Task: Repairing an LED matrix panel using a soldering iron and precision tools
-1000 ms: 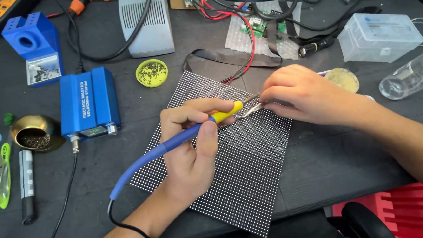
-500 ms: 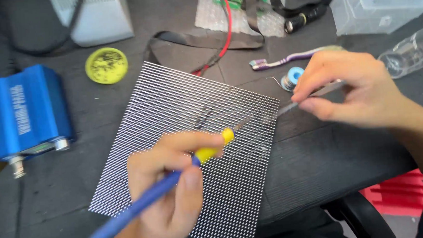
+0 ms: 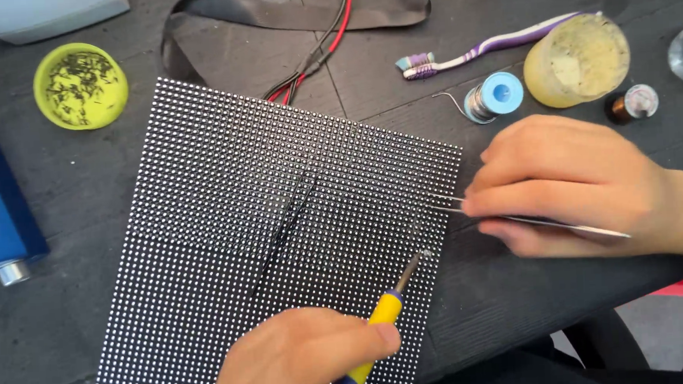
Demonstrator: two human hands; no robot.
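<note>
Closer now than half a second ago, the left hand (image 3: 307, 357) clamps a yellow-and-blue soldering iron (image 3: 379, 322), tip on the black dotted LED panel's (image 3: 227, 245) right edge, while the right hand (image 3: 575, 184) pinches thin steel tweezers (image 3: 530, 219) there, steadying the joint on the dark worktop (image 3: 518, 299).
</note>
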